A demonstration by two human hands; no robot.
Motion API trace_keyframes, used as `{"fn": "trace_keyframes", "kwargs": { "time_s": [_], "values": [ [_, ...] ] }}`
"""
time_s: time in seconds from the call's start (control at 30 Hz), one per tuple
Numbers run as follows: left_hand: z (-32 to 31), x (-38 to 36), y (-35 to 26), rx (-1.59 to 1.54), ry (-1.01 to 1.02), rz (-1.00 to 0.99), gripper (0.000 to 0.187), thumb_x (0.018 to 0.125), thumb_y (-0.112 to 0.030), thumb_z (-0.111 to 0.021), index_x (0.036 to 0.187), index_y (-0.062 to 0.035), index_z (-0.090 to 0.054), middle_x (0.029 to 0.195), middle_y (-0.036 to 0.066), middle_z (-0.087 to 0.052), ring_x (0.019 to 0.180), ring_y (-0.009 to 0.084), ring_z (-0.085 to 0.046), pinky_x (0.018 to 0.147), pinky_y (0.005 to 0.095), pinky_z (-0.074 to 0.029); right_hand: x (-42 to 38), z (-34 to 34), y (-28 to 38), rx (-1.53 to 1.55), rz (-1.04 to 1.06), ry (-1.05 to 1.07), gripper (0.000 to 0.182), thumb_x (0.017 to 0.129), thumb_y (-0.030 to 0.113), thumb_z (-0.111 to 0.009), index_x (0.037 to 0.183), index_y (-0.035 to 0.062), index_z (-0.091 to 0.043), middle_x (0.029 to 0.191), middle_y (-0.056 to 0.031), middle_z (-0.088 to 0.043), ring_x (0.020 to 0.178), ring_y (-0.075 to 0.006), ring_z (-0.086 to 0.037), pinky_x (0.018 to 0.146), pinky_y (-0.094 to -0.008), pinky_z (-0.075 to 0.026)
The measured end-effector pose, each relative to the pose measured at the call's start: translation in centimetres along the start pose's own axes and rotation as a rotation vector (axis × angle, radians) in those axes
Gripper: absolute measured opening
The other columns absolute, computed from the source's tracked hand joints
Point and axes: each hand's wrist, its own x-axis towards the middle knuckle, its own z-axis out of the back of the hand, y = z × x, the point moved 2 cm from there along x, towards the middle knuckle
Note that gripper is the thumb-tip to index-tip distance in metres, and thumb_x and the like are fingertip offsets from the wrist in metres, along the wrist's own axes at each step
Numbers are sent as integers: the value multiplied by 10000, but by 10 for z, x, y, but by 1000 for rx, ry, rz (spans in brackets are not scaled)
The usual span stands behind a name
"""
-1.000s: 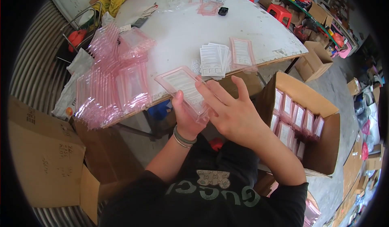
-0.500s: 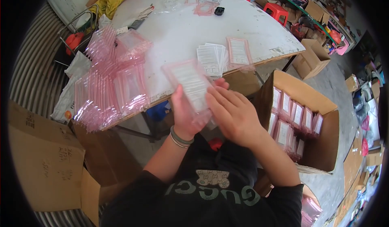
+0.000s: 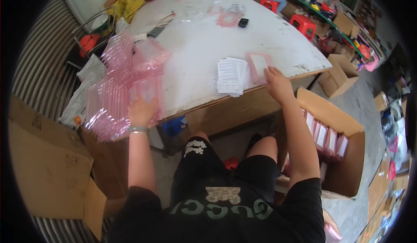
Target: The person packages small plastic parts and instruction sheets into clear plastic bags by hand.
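My left hand (image 3: 142,111) lies over the front right of a large pile of pink-edged clear plastic pouches (image 3: 108,100), its fingers apart on the top pouch. At the right, a pouch with a white printed card inside (image 3: 259,62) lies on the table near its front edge. The fingers of my right hand (image 3: 279,85) stretch out over that pouch's right edge, touching it. Just left of it sits a loose, fanned stack of white printed cards (image 3: 231,77).
The white table (image 3: 195,47) also bears loose pink plastic pieces (image 3: 229,19) and a small black object (image 3: 243,23). An open carton (image 3: 332,173) with filled pouches stands at my right. Another carton (image 3: 47,156) is at my left. People sit near red stools (image 3: 304,25).
My hands have moved apart. The filled pouch they held has gone down onto the table at the right. My left hand has moved left to the pouch pile.
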Motion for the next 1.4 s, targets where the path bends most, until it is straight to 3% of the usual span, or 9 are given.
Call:
{"fn": "trace_keyframes", "kwargs": {
  "time_s": [0.23, 0.33, 0.5, 0.7, 0.83, 0.9, 1.0, 1.13, 1.4],
  "values": [
    [18, -8, 0, -25, -332, -47, 717, 799, -422, -761, 1253, 93, -553, 1089, 287, -665, 1115, 452, -600, 954, 497, -482, 5, -2, 20, 33, -149, 189, 621, 800, 95, -683, 1395, 65, -507, 1413, -189, -548, 1309, -330, -526, 1012, -439, -498],
    [4, 9, 18, -190, -397, -37, 641, 800, -328, -775, 1236, 91, -562, 1000, 253, -693, 995, 447, -640, 869, 504, -514, 5, 37, 46, -105, -112, 26, 621, 796, 114, -712, 1386, 71, -523, 1421, -198, -539, 1314, -361, -519, 1018, -473, -472],
    [33, 6, 22, -482, -430, -23, 488, 835, -204, -722, 1193, 94, -574, 900, 193, -720, 756, 405, -678, 711, 453, -547, 8, 81, 122, 592, 54, -299, 547, 778, 105, -737, 1304, 57, -593, 1301, -204, -617, 1182, -393, -587, 970, -493, -450],
    [67, -37, -23, -1784, -146, 119, 276, 871, -83, -607, 1126, 23, -607, 1093, 182, -700, 1005, 290, -677, 809, 374, -544, 6, 112, 252, 625, 234, -289, 516, 689, 119, -789, 1178, 35, -648, 1352, -159, -593, 1177, -331, -563, 918, -466, -462],
    [56, -68, -50, -2545, 938, -13, 322, 893, -208, -596, 1120, 20, -574, 1273, 265, -576, 1240, 388, -544, 1052, 481, -450, 8, 101, 259, 635, 259, -586, 252, 706, 45, -735, 953, 26, -686, 1141, -127, -692, 937, -299, -640, 825, -420, -491],
    [56, -83, -70, -2535, 1052, -57, 432, 899, -295, -595, 1176, 28, -520, 1368, 298, -488, 1324, 451, -459, 1143, 547, -369, 6, 98, 250, 713, 239, -601, 264, 702, 45, -735, 961, 24, -685, 1121, -125, -696, 892, -294, -645, 808, -411, -489],
    [51, -101, -91, -2729, 969, 276, 610, 886, -391, -608, 1295, 12, -403, 1446, 320, -379, 1397, 501, -336, 1179, 600, -290, 4, 101, 240, 710, 178, -621, 300, 699, 48, -736, 996, 31, -699, 1154, -131, -682, 918, -295, -640, 799, -387, -467],
    [48, -98, -106, -2756, 876, 58, 789, 876, -549, -632, 1391, -32, -330, 1446, 300, -369, 1387, 455, -365, 1169, 596, -316, -4, 125, 247, 404, 151, -774, 324, 730, 90, -718, 1052, 54, -714, 1178, -128, -650, 982, -270, -617, 815, -375, -448],
    [53, -109, -124, -2760, 785, 146, 855, 879, -596, -613, 1447, -29, -319, 1470, 277, -366, 1380, 436, -360, 1180, 546, -292, -13, 129, 255, 451, 231, -773, 300, 727, 108, -693, 1010, 11, -688, 985, -122, -659, 905, -288, -633, 785, -395, -471]
  ]
}}
